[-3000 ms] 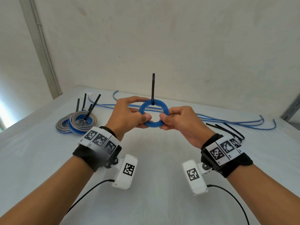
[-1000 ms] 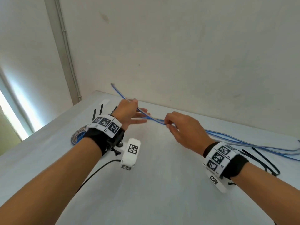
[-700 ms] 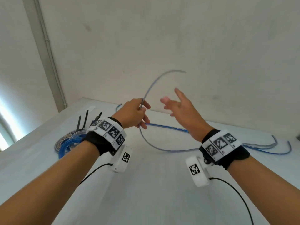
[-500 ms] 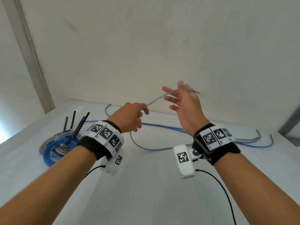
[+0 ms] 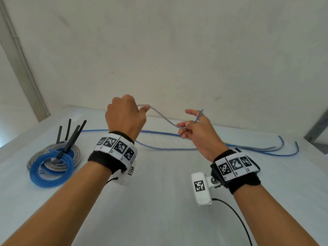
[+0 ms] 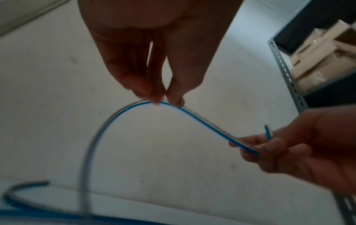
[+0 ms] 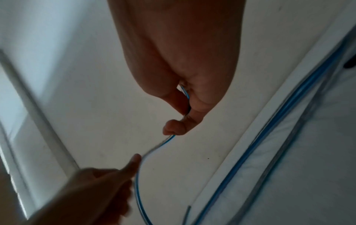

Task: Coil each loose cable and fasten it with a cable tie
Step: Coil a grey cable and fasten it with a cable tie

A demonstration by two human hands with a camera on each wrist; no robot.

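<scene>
Cable point(image 5: 164, 118) now pinched near its free end by right hand point(image 5: 198, 132), fingers curled on it, open half a second ago. Left hand point(image 5: 124, 118) still pinching it further along, both raised above tabletop point(image 5: 159, 201). Rest trailing along the back. Finished coils point(image 5: 53, 160) parked left; first loop probably next.

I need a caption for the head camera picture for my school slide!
Left hand and right hand hold a thin blue-and-grey cable above the white table.
</scene>
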